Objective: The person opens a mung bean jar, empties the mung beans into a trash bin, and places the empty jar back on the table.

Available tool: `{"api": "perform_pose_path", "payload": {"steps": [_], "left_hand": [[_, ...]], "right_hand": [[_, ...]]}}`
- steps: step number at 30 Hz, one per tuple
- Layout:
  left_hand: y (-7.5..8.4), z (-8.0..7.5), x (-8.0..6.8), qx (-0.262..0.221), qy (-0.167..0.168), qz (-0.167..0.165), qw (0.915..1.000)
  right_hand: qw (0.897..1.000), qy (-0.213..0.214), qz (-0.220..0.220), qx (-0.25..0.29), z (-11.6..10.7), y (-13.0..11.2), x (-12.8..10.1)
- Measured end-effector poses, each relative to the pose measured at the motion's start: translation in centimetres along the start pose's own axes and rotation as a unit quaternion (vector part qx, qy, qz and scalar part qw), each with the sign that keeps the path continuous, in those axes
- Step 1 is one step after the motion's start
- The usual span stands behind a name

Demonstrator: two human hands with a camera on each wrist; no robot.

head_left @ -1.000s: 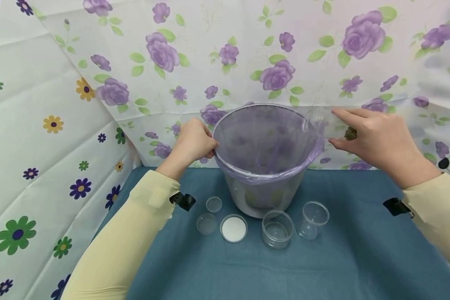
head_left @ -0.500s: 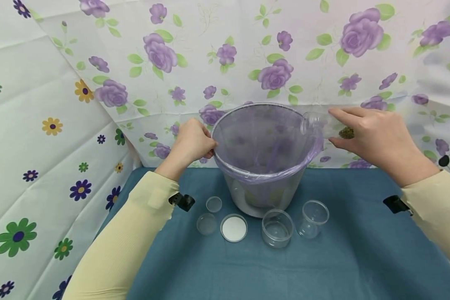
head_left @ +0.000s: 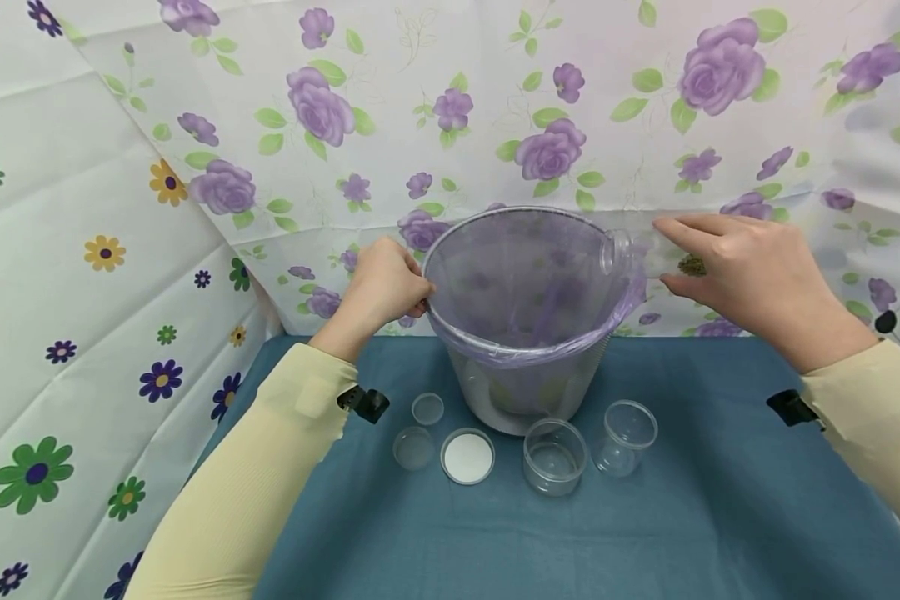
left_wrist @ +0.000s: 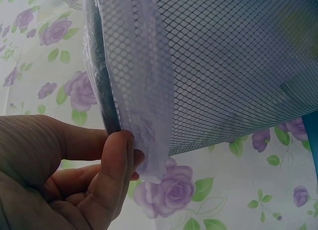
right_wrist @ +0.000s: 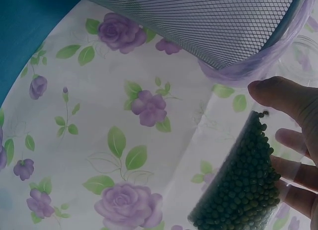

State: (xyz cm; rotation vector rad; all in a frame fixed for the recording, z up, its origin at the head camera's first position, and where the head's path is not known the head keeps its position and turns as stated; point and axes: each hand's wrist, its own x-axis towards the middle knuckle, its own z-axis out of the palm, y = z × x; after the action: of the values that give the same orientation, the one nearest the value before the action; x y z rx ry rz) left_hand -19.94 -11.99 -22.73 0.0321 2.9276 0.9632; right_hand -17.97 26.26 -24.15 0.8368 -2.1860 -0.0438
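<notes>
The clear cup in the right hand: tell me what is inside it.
The clear cup holds small green beans, piled toward its base. The right hand grips it, and its fingers cover part of the contents.

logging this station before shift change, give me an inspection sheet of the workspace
surface: blue cloth-covered table.
job's things: mesh bin lined with a purple bag; clear cup of green beans tipped mouth-first at the bin rim.
clutter: two small clear cups, a white lid, two larger clear jars in front of the bin.
grippers: left hand grips the bin rim; right hand holds the cup.
cables: nothing seen.
surroundings: floral sheets behind and left.
</notes>
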Motion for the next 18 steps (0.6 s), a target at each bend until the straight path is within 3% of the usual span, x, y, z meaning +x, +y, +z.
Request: {"api": "perform_pose_path", "payload": {"steps": [18], "left_hand": [[-0.18,-0.01,-0.01,-0.008,0.002,0.012,0.9999]], "right_hand": [[1.0,-0.004,-0.008,-0.004,0.0,-0.15,0.36]]}}
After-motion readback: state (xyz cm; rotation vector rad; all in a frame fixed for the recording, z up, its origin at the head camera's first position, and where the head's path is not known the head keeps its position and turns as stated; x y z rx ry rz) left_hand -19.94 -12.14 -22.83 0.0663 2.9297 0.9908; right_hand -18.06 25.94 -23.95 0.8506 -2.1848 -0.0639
